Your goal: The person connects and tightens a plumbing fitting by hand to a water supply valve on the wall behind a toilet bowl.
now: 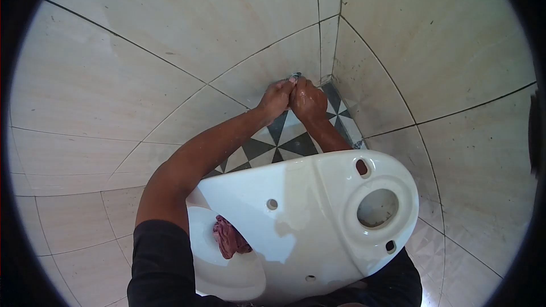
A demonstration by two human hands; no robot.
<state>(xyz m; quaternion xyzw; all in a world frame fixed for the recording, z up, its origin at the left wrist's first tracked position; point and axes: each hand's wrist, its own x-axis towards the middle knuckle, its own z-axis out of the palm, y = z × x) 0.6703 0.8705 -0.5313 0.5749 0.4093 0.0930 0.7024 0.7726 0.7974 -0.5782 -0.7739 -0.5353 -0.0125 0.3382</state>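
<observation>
Down in the far corner, where the two tiled walls [170, 28] met the patterned floor [296, 143], we had both hands on a small metal fitting [294, 75] low on the wall. Our left hand [277, 99] had its fingers curled tight around the fitting, with only a glint of metal showing above the knuckles. Our right hand [309, 101] was pressed against the left with its fingers bent in as well, though we could not tell whether they gripped the fitting or only steadied the other hand.

Nearer to us sat the white toilet [301, 222], close to the right wall, and we reached over and around it. Nothing was mounted on its back ledge. The big round hole [378, 207] was bare (some grit showed inside it), and the two small holes [362, 166] beside it held no bolts. A reddish rag [228, 237] was stuffed into the bowl.

From this we judged the job to be somewhere in the middle. The toilet was in its place, but the fitting was not finished. No hose ran from it to the toilet, and the ledge had nothing fixed on it.
</observation>
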